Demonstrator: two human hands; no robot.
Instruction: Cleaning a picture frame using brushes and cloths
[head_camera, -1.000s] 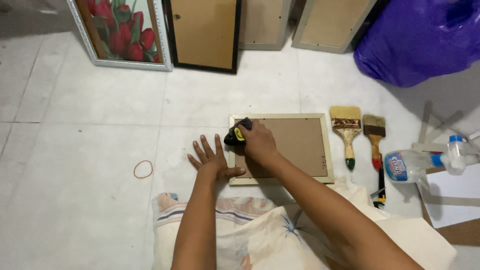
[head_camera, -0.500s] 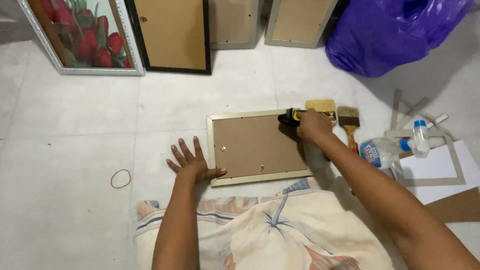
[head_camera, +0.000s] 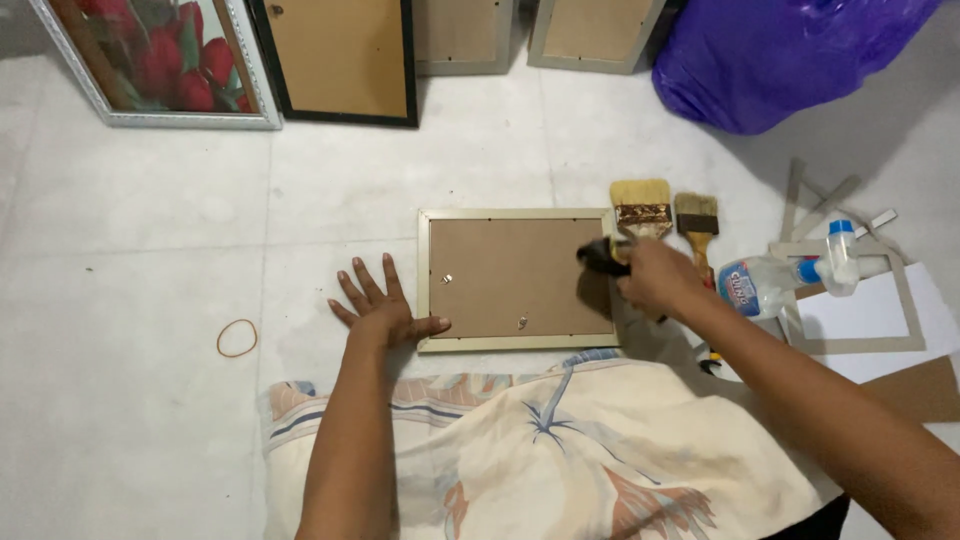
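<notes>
Gripped in the closed right hand (head_camera: 655, 280): a small black tool with a yellow part (head_camera: 603, 256), its kind not discernible, held at the right edge of a picture frame (head_camera: 515, 280). Frame laid face down on pale floor tiles (head_camera: 130, 400); rectangular, light wood moulding, matte brown backing board with small metal fittings. Left hand (head_camera: 380, 310) is spread flat, fingers open, thumb touching the frame's lower left corner. Two flat bristle brushes (head_camera: 660, 215) are set just right of the frame. Beside them, a clear plastic glue bottle (head_camera: 775, 275), lying down, blue cap, red and blue label. A tan rubber band (head_camera: 237, 338) lies well left. A glossy purple plastic bag (head_camera: 780, 50) sits at upper right.
</notes>
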